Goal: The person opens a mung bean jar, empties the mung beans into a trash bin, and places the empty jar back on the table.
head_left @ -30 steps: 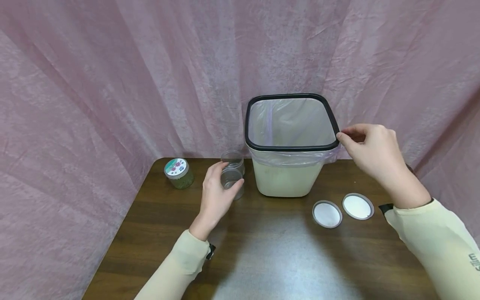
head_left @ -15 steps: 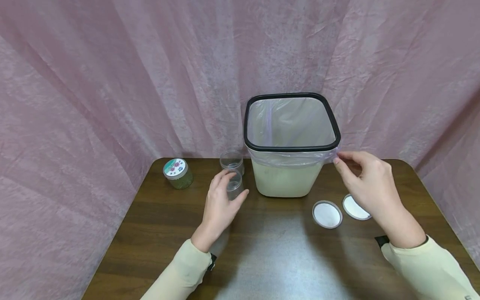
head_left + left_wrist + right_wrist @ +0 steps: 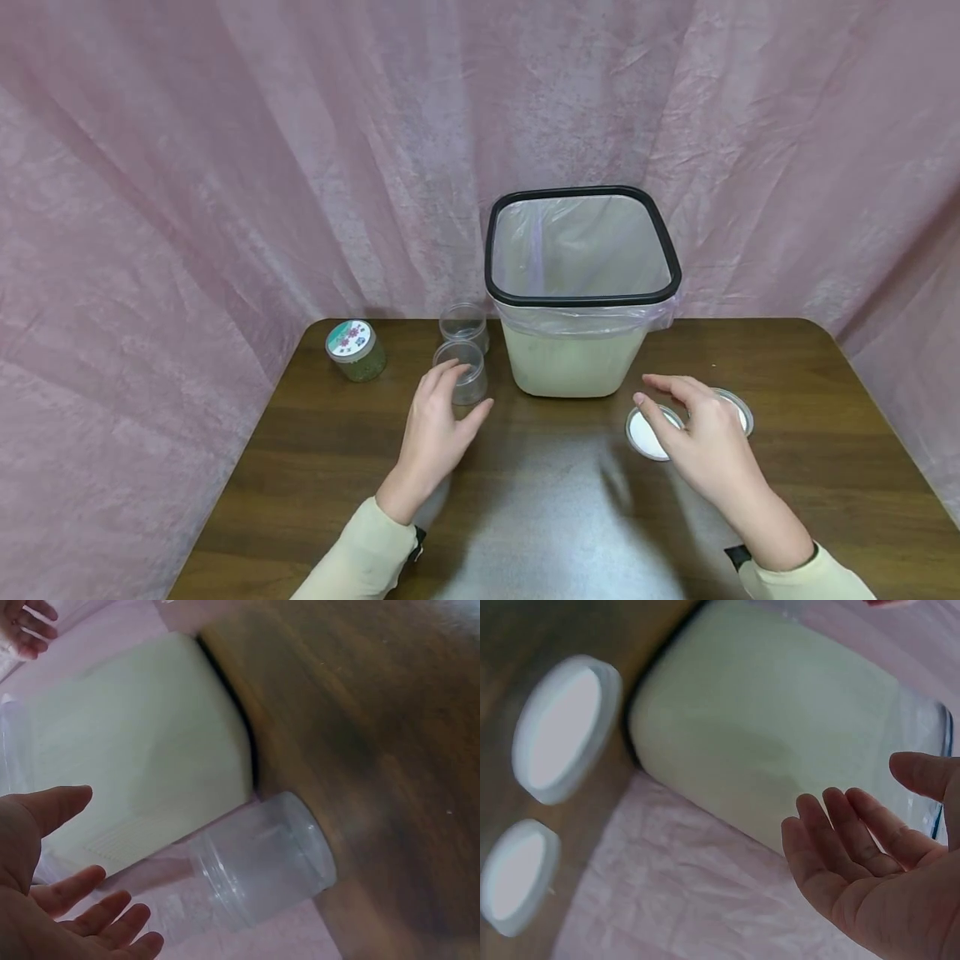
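In the head view the left hand point(image 3: 435, 429) hovers with spread, relaxed fingers just in front of a clear round jar point(image 3: 467, 385), holding nothing. A second clear jar point(image 3: 462, 323) stands right behind the first. The right hand point(image 3: 708, 442), also empty with thumb and fingers apart, hangs above two white round lids point(image 3: 647, 435) and partly covers them. Between and behind the hands stands a pale bin point(image 3: 573, 362) with a black rim and a clear bag folded over its edge. In the right wrist view both lids point(image 3: 559, 727) show beside the bin point(image 3: 757, 727).
A lidded jar point(image 3: 363, 362) with green contents and a flowered label stands at the table's back left. Pink curtain point(image 3: 300, 150) hangs behind and beside the brown wooden table point(image 3: 315, 467).
The right hand has let go of the bag edge at the bin's right side and moved down and left over the lids. The left hand has shifted slightly down, off the front jar.
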`<state>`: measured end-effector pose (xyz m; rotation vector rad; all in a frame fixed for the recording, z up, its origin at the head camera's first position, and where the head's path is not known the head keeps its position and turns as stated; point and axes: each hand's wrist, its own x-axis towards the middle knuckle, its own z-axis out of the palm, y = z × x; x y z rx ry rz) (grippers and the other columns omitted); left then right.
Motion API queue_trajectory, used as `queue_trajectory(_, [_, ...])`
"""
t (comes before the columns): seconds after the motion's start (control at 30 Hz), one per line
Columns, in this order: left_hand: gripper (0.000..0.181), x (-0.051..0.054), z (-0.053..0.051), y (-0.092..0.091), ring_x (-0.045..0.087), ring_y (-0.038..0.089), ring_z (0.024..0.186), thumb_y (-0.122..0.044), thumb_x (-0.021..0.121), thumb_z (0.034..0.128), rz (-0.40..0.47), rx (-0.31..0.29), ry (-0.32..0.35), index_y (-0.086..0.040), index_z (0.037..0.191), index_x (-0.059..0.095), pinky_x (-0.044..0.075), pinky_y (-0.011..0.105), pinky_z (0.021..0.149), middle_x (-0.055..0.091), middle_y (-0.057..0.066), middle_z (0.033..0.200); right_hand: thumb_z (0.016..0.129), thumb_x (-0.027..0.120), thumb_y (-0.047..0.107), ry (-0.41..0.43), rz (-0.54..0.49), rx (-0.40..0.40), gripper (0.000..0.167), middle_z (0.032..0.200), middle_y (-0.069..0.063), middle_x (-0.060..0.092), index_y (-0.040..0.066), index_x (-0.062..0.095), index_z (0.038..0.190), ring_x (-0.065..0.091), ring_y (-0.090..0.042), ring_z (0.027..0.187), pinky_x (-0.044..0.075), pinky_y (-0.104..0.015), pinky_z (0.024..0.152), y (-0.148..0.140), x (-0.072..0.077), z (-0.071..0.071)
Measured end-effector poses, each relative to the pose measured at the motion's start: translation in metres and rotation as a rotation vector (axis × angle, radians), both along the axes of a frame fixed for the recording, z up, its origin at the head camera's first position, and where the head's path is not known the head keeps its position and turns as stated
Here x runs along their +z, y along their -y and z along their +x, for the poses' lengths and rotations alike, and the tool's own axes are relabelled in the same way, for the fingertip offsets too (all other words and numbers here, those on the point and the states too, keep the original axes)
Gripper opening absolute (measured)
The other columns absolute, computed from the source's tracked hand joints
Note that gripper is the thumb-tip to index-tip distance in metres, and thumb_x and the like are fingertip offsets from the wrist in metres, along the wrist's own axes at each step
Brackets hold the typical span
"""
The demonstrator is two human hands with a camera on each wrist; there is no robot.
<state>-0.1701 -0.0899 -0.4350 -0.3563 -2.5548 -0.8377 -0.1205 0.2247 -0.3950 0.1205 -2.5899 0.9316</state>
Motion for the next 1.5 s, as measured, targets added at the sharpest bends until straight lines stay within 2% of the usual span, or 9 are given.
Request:
queue_trajectory(0.3, [0.052,-0.007,0.004,0.011,0.051,0.019,0.118,-0.036,0.073,0.0775,-0.06,0.001,0.037,-0.014,0.123,0.058,0.047,0.039,0.097,0.055,0.006,0.127,0.087,0.063,0.036,0.05,-0.024,0.037,0.031,0.112,0.001,0.066,0.016,0.066,0.111,0.059,-0.022,0.11,0.045,-0.043,0.09,0.007,-0.036,0.012])
queue_trajectory(0.47, [0.054,-0.008,-0.002,0.03,0.055,0.021,0.114,-0.033,0.076,0.0754,-0.047,0.038,0.022,-0.011,0.121,0.058,0.048,0.039,0.095,0.058,0.007,0.122,0.086,0.065,0.034,0.057,-0.027,0.044,0.029,0.11,0.004,0.065,0.017,0.066,0.11,0.06,-0.018,0.108,0.044,-0.039,0.091,0.011,-0.048,0.014])
queue_trajectory(0.63, [0.061,-0.001,-0.02,0.058,0.052,0.026,0.118,-0.031,0.078,0.0741,0.018,0.15,-0.034,-0.006,0.125,0.054,0.044,0.043,0.099,0.056,0.011,0.125,0.086,0.066,0.034,0.081,-0.035,0.045,0.033,0.113,0.0,0.066,0.016,0.066,0.113,0.059,-0.022,0.111,0.046,-0.043,0.092,0.014,-0.057,0.014])
queue_trajectory(0.73, [0.072,0.008,-0.034,0.078,0.045,0.029,0.124,-0.033,0.078,0.0725,0.065,0.241,-0.068,-0.006,0.132,0.048,0.04,0.045,0.102,0.05,0.013,0.132,0.086,0.066,0.035,0.107,-0.04,0.042,0.036,0.116,-0.002,0.065,0.016,0.065,0.115,0.058,-0.025,0.114,0.046,-0.047,0.092,0.015,-0.061,0.014])
queue_trajectory(0.8, [0.082,0.013,-0.043,0.094,0.038,0.029,0.13,-0.038,0.079,0.0713,0.103,0.301,-0.059,-0.008,0.138,0.04,0.037,0.048,0.105,0.042,0.015,0.138,0.086,0.066,0.034,0.107,-0.039,0.042,0.036,0.117,-0.003,0.065,0.015,0.064,0.116,0.057,-0.026,0.115,0.046,-0.048,0.093,0.015,-0.063,0.014])
queue_trajectory(0.87, [0.094,0.017,-0.053,0.11,0.031,0.029,0.134,-0.044,0.078,0.0694,0.14,0.359,-0.026,-0.01,0.144,0.03,0.033,0.05,0.107,0.033,0.014,0.145,0.085,0.067,0.032,0.094,-0.035,0.041,0.037,0.117,-0.005,0.065,0.014,0.063,0.117,0.058,-0.027,0.114,0.045,-0.048,0.092,0.015,-0.063,0.013])
queue_trajectory(1.03, [0.116,0.015,-0.072,0.145,0.016,0.029,0.142,-0.056,0.076,0.0655,0.228,0.447,0.16,-0.016,0.15,0.008,0.025,0.052,0.112,0.016,0.011,0.154,0.085,0.068,0.03,0.066,-0.026,0.048,0.038,0.114,-0.008,0.065,0.011,0.063,0.117,0.058,-0.029,0.111,0.046,-0.049,0.091,0.014,-0.065,0.01])
queue_trajectory(1.2, [0.128,0.001,-0.085,0.164,0.011,0.034,0.143,-0.06,0.076,0.0629,0.29,0.438,0.349,-0.015,0.151,-0.005,0.023,0.056,0.112,0.006,0.012,0.156,0.084,0.069,0.028,0.059,-0.021,0.05,0.037,0.112,-0.007,0.065,0.009,0.064,0.115,0.059,-0.028,0.11,0.046,-0.047,0.091,0.016,-0.065,0.005])
queue_trajectory(1.5, [0.131,-0.02,-0.107,0.174,0.021,0.038,0.14,-0.057,0.079,0.0617,0.318,0.405,0.484,-0.013,0.15,-0.007,0.027,0.055,0.11,0.017,0.018,0.153,0.084,0.069,0.027,0.034,0.011,0.069,0.032,0.109,-0.007,0.067,0.01,0.066,0.111,0.059,-0.027,0.107,0.047,-0.046,0.089,0.016,-0.062,-0.005])
